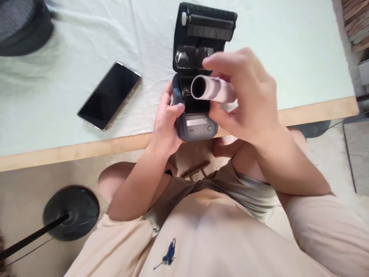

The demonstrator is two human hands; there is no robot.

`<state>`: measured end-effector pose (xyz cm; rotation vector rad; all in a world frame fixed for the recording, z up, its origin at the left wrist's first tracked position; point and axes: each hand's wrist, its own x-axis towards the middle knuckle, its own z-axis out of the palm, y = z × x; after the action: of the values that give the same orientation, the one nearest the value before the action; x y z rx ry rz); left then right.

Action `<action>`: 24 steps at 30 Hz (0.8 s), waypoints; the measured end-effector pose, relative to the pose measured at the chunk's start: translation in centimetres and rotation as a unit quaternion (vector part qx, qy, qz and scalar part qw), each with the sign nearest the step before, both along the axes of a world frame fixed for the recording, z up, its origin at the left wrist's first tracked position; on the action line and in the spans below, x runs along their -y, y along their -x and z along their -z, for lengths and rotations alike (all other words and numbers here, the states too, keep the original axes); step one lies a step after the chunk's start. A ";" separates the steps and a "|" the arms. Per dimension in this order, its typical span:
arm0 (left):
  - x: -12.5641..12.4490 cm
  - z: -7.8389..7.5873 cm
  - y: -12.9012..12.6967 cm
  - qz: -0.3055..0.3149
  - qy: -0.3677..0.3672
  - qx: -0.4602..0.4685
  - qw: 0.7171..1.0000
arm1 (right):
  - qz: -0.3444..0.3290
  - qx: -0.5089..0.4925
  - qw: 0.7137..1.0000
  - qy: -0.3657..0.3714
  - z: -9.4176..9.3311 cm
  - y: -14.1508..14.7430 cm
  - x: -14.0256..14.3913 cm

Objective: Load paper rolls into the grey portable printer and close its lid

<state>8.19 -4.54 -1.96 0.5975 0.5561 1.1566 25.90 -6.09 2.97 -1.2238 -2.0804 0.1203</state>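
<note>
At far left, a dark, round, grey-topped object (24, 29) is cut off by the frame on a tabletop covered in pale green cloth (155, 23), while a round black stand base (72, 213) is seen on the floor below. A black-screened smartphone in a clear case (109, 96) is laid flat and aslant near the wooden table edge, touched by neither hand and apparently set aside to leave room.

At centre, a compact dark grey and black plastic device with a hinged lid (197, 129) is gripped along its left side by the left hand (167, 125), the thumb pressed near the open compartment and the fingers wrapped around the outer wall, presumably so that the body is kept steady. The device's front is seen over the table edge, close to the person; whether any weight is borne by the table cannot be told. The ribbed black lid (205, 38) is swung up and away, by which the interior is exposed.

To the right, a hollow white paper roll (213, 89) is held over the compartment by the partly curled right hand (250, 88), thumb below and fingers above and behind. Its open end is pointed left, and the roll seems to be pinched lightly, perhaps for easier turning. At upper right, stacked reddish-brown bricks (356, 25) are glimpsed beyond the table.
</note>
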 end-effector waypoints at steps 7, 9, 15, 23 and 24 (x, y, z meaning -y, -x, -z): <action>0.3 -1.2 -0.3 -0.023 0.043 0.008 0.999 | 0.015 0.094 0.993 -0.065 1.2 -0.5 -0.5; 0.0 -0.7 -0.1 -0.009 0.032 -0.001 0.999 | -0.013 0.061 0.993 -0.100 1.5 -0.3 -0.1; -0.7 1.0 0.9 0.010 -0.011 -0.134 0.991 | -0.068 0.015 0.993 -0.097 3.0 0.2 0.3; -0.2 1.3 1.0 0.003 -0.031 -0.115 0.993 | -0.039 -0.197 0.977 -0.076 2.1 -0.2 -0.7; -0.3 1.5 0.9 0.003 -0.032 -0.113 0.993 | -0.013 -0.221 0.974 -0.050 1.8 -0.4 -1.1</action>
<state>7.25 -4.23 -3.46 0.7910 0.7120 1.1104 26.26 -4.98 1.14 -1.0027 -1.6926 0.2700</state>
